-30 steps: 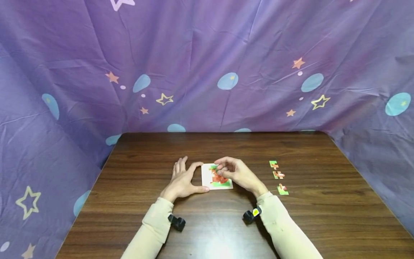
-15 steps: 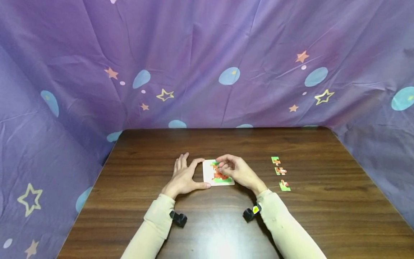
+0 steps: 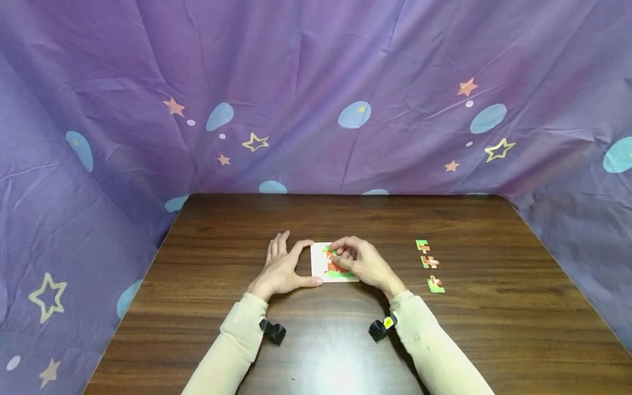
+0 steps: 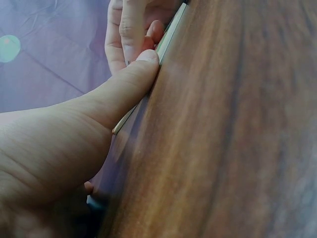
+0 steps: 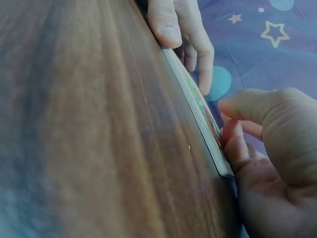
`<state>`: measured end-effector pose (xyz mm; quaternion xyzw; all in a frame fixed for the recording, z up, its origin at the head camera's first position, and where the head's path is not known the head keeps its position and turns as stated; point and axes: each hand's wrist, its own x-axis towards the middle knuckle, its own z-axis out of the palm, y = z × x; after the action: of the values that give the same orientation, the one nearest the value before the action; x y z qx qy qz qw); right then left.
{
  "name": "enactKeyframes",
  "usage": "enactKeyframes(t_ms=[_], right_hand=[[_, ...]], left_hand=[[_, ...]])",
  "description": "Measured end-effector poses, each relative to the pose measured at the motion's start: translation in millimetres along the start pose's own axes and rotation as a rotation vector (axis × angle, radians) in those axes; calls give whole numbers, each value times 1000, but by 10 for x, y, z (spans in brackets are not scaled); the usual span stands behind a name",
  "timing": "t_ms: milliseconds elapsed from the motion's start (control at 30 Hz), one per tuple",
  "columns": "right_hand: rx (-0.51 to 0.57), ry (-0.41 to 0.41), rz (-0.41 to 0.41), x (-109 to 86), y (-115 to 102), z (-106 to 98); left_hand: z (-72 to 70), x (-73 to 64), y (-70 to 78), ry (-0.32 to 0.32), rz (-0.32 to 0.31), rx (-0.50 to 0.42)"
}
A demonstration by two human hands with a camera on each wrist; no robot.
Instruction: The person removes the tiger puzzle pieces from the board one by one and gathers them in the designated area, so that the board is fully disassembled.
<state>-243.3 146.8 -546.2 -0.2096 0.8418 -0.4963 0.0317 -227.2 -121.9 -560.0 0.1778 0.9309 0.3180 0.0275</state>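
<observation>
A small white-rimmed jigsaw board (image 3: 317, 269) lies flat on the table, with a red-orange and green picture partly filling it. My left hand (image 3: 281, 273) holds the board's left side, thumb at its near edge and index finger at its far corner; the other fingers spread away. My right hand (image 3: 364, 264) bends over the right part of the board, thumb and fingertips close above the picture. In the right wrist view its thumb (image 5: 247, 105) sits near the curled fingers, and I cannot tell whether a piece is between them. The hand covers part of the picture.
To the right of the board lie three loose jigsaw pieces in a column: a green-cornered top piece (image 3: 422, 246), a middle piece (image 3: 428, 262) and a lower piece (image 3: 435, 284). A purple star-patterned cloth (image 3: 306, 109) hangs behind the brown wooden table (image 3: 237, 216).
The head view has shifted slightly. My left hand keeps its place on the board, and the right fingertips have moved only a little over the picture. The loose pieces lie as before.
</observation>
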Motion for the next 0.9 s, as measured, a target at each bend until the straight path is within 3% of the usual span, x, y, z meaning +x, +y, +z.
enactKeyframes(t_ms=[467, 700, 900], right_hand=[[-127, 59, -14, 63, -38, 36], [-124, 38, -5, 101, -37, 21], [-185, 18, -23, 150, -6, 16]], left_hand=[[0, -16, 15, -3, 4, -9], [9, -28, 9, -14, -1, -17], [3, -2, -2, -7, 5, -4]])
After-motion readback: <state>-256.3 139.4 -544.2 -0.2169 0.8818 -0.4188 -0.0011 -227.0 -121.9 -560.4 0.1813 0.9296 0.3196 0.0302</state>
